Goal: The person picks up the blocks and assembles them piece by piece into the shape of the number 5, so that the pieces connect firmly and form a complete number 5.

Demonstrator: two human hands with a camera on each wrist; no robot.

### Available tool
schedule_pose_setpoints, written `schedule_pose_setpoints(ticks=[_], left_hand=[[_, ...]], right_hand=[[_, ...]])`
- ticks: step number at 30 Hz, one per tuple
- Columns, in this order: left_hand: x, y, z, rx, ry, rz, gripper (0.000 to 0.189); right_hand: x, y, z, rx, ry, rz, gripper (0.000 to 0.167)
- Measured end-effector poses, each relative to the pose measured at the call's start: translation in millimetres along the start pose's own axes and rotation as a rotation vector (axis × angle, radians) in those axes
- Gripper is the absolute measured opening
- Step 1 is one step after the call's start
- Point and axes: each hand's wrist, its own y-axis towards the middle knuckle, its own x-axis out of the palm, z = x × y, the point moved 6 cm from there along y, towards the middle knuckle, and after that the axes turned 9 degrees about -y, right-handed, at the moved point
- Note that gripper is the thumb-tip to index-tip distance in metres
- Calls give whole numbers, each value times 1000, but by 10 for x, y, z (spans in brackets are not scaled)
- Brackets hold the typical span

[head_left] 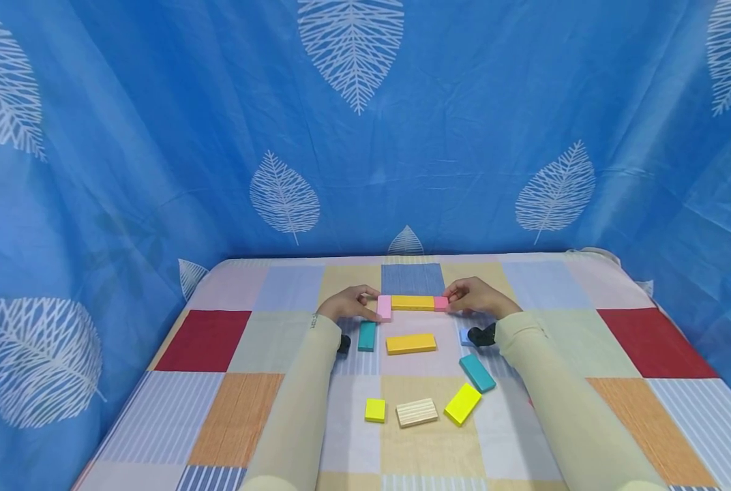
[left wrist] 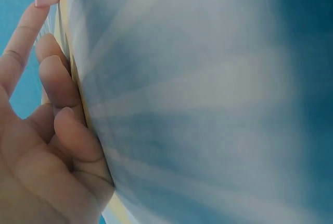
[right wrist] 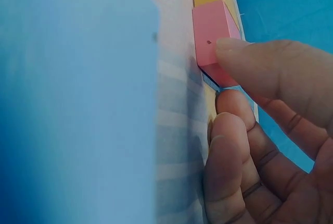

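My left hand (head_left: 348, 304) is at the left end of a row of blocks, its index finger and thumb at the light pink block (head_left: 384, 308). In the left wrist view an outstretched finger (left wrist: 23, 41) meets this block, and the other fingers are curled. At the row's right end my right hand (head_left: 479, 299) pinches a small pink block (right wrist: 210, 36) with its fingertips. Between the pink blocks lies an orange-yellow block (head_left: 412, 303). A teal block (head_left: 367, 336) lies just below the left hand, and a second orange-yellow block (head_left: 411, 344) in front of the row.
Nearer me lie another teal block (head_left: 478, 373), a bright yellow block (head_left: 463, 404), a bare wood block (head_left: 417, 412) and a small yellow block (head_left: 375, 410). A blue block (head_left: 466, 337) is partly hidden near the right wrist. Behind the patchwork-covered table (head_left: 267, 416) hangs a blue curtain (head_left: 439, 177).
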Motion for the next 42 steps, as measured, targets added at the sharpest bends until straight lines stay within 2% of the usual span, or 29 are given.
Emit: schedule_pose_setpoints(ticks=[9,15,24,34,42], left_hand=[[1,-20,13,16,-4,7,62],[7,-8,6,-3,-11,10,62],[10,-21,9,-7,-21,7,61],[-2,-13,2,-28,-29,10,62],[6,-11,3,-2,-25,2,63]], right_hand=[[4,10,16,22,-16,16,33],[4,7,0,-2,-10,10,31],[-15,-9,-10,19,-15,20,32],[-3,15,3,-6,-13,10,32],[7,20,-31,24,-37,8,33]])
